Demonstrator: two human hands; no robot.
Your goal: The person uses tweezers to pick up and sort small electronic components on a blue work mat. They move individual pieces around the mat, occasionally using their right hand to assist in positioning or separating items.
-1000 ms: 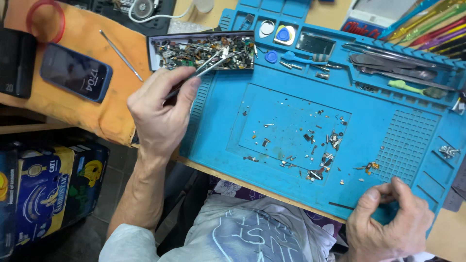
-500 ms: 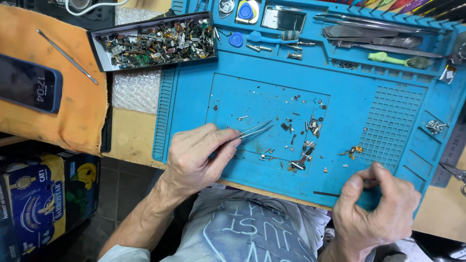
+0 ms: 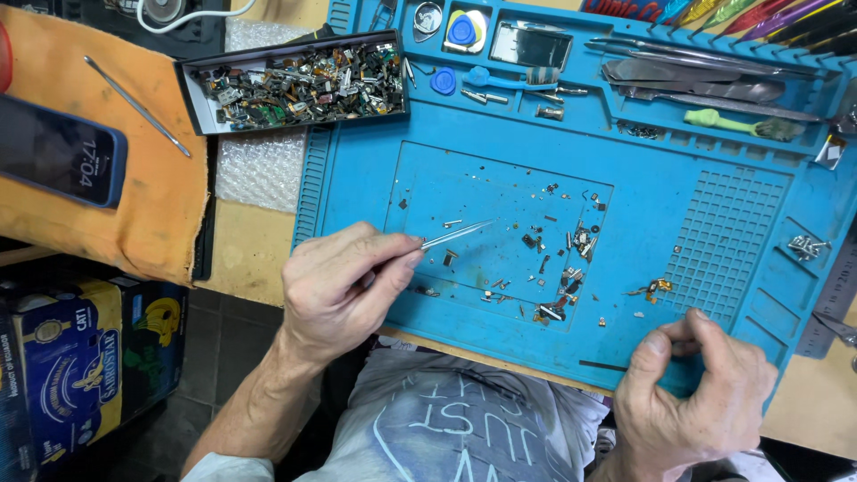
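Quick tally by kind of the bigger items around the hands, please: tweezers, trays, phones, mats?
Tweezers in the left hand: 1
Parts tray: 1
Phone: 1
Blue work mat: 1
Total: 4

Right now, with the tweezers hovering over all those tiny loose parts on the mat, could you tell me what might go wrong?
1. The tweezers in the left hand could flick one of the small loose parts off the blue mat.
2. The right hand rests at the mat's near edge; a nudge might sweep the gold-coloured piece onto the floor.
3. The open tray of scrap components sits close and could be knocked.
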